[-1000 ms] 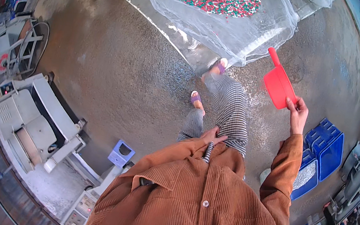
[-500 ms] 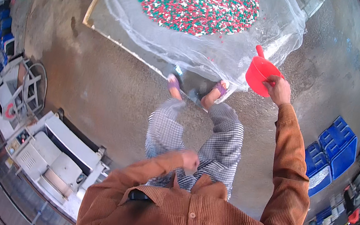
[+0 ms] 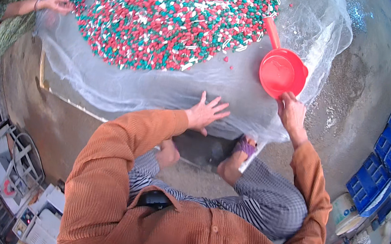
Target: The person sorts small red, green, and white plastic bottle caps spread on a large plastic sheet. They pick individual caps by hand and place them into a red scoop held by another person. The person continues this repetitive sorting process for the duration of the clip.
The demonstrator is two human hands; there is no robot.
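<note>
Left hand: the left hand (image 3: 205, 114) lay open, fingers spread, palm down on the clear plastic sheet (image 3: 169, 92), just short of the heap's near edge.
Right hand: the right hand (image 3: 290, 111) was closed on the rim of the red scoop (image 3: 282, 73), at its near side.
Scoop: a round red bowl with a straight red handle; the bowl looked empty and rested on the sheet, and the handle pointed up and away to the right edge of the heap.
Heap: a wide spread of small red, green and white pieces (image 3: 172, 11) covered the far part of the sheet; what they were could not be told from this height.
Sheet: clear and crinkled, spread over a flat board on the concrete floor (image 3: 363, 97), its near edge beside the person's sandalled feet.
Other person: a second person's hand (image 3: 56, 4), coming from a green patterned sleeve at the far left, touched the sheet at the heap's left edge.
Crates: blue plastic crates (image 3: 384, 162) stood stacked at the right, well apart from the sheet.
Left clutter: pale metal frames and boxes (image 3: 14, 170) lay at the lower left.
</note>
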